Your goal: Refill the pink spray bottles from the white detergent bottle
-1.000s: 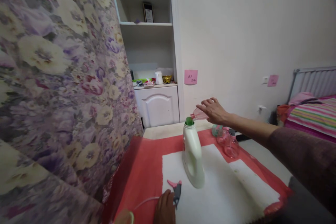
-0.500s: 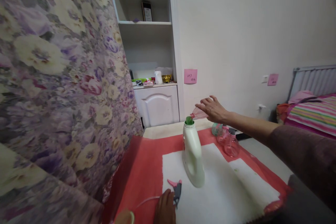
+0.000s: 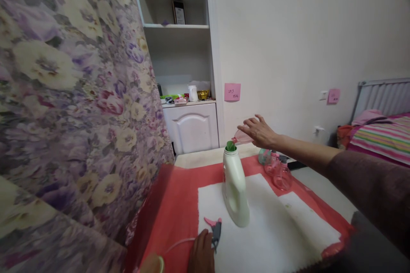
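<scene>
Red cloth (image 3: 179,196) over the surface, white towel (image 3: 272,230) on top, bedroom around it.

White jug (image 3: 236,192) stands upright on the towel, roughly centre, with its green mouth (image 3: 230,146) uncapped. Pink bottle (image 3: 242,137) is in my right hand (image 3: 259,131), tipped neck-down, with the neck at 2 o'clock of the mouth. Touching or just off it, can't tell. Can't see any liquid either.

Right fingers (image 3: 248,126) are draped over the bottle's body from above. It's a loose wrap, a couple splayed, not a fist.

Left hand (image 3: 201,254) is at 6 o'clock, at the bottom edge of view, next to the pink-grey trigger head (image 3: 215,228) and its tube (image 3: 179,243). Gripping or just resting, can't tell. It isn't on the jug.

My read on doing this well:
- The jug is tall, sits on soft towel and is unbraced, so a push from the pink neck could rock it.
- Centre the neck over the opening and don't lean on the rim.
- Tilt shallow and slow, and watch for dribble down the jug's shoulder.
- The arm is at full stretch, so tilt from the wrist, not the shoulder.
- Left hand on the jug's handle would steady things.

Outward:
- Spare pink bottles (image 3: 282,175) and a green bottle (image 3: 264,156) at 2 o'clock of the jug, under my forearm. Mind the clearance.
- Floral curtain (image 3: 73,94) at 9 o'clock.
- White cabinet (image 3: 191,126) at 11 o'clock.
- Bed (image 3: 381,134) at 3 o'clock.
</scene>
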Demonstrator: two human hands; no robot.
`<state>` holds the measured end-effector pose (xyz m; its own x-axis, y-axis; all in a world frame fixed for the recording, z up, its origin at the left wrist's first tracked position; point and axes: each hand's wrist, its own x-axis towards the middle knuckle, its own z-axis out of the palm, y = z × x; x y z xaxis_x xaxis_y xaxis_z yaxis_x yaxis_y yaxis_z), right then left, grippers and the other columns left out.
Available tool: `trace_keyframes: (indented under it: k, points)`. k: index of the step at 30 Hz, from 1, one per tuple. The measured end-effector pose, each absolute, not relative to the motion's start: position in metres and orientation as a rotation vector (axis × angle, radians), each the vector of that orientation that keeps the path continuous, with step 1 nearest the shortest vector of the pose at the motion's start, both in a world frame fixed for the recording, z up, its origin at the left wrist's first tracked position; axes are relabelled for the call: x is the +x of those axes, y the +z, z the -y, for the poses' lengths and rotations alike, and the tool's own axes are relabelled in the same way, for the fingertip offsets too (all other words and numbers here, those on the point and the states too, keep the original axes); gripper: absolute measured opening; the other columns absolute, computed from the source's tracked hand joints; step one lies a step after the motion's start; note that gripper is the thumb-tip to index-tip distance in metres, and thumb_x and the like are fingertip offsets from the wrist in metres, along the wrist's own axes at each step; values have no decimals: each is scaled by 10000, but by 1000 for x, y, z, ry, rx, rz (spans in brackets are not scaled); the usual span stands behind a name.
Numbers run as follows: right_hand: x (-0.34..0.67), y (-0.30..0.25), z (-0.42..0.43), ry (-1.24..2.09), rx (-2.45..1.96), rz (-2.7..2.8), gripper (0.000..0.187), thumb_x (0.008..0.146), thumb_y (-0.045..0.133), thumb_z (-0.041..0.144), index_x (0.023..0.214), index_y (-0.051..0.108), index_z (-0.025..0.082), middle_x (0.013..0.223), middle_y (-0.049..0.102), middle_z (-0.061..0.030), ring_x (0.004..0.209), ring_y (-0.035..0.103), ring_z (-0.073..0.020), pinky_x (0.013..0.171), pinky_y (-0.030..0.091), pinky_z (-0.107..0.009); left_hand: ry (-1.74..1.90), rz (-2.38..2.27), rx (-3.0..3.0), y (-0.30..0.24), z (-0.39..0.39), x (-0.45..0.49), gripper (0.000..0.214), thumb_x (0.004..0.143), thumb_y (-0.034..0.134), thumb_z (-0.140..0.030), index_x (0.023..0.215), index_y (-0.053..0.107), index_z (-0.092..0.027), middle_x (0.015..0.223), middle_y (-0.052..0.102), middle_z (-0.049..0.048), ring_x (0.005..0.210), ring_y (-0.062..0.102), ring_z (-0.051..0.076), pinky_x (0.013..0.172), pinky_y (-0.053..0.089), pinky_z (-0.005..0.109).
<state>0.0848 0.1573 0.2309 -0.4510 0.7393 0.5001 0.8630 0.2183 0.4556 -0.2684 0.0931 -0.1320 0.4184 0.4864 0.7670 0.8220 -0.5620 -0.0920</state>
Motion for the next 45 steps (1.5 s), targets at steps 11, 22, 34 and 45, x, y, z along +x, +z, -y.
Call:
trace_keyframes:
  k: [11, 22, 34, 45]
  points:
    - [83, 233, -157, -1185, -1534, 2295, 624, 740, 542, 32, 1335, 499, 216, 1205, 599, -125, 1133, 512, -300, 1079, 171, -520, -918, 1169, -2293, -139, -95, -271, 334, 859, 449, -130, 1110, 663, -185, 1108, 739, 88, 1018, 682, 226, 857, 563, 334]
    - [81, 234, -158, -1194, -1514, 2303, 604, 744, 535, 10, 1313, 512, 213, 1193, 604, -123, 1122, 510, -299, 1083, 156, -527, -933, 1203, -2299, -142, -96, -272, 351, 847, 464, -118, 1131, 656, -194, 1134, 731, 101, 1034, 686, 240, 862, 572, 353]
    - [78, 237, -158, -1221, -1518, 2312, 611, 738, 541, -2, 1307, 515, 220, 1198, 603, -116, 1122, 497, -290, 1086, 145, -519, -910, 1156, -2278, -137, -93, -272, 322, 851, 473, -135, 1107, 664, -177, 1114, 738, 106, 1017, 686, 240, 854, 566, 346]
    - [72, 244, -158, -1298, -1504, 2335, 536, 799, 527, 20, 1296, 529, 221, 1246, 585, -128, 1142, 491, -299, 1086, 154, -526, -934, 1191, -2319, -137, -92, -271, 337, 840, 464, -125, 1109, 660, -181, 1125, 732, 107, 1032, 682, 241, 845, 570, 345]
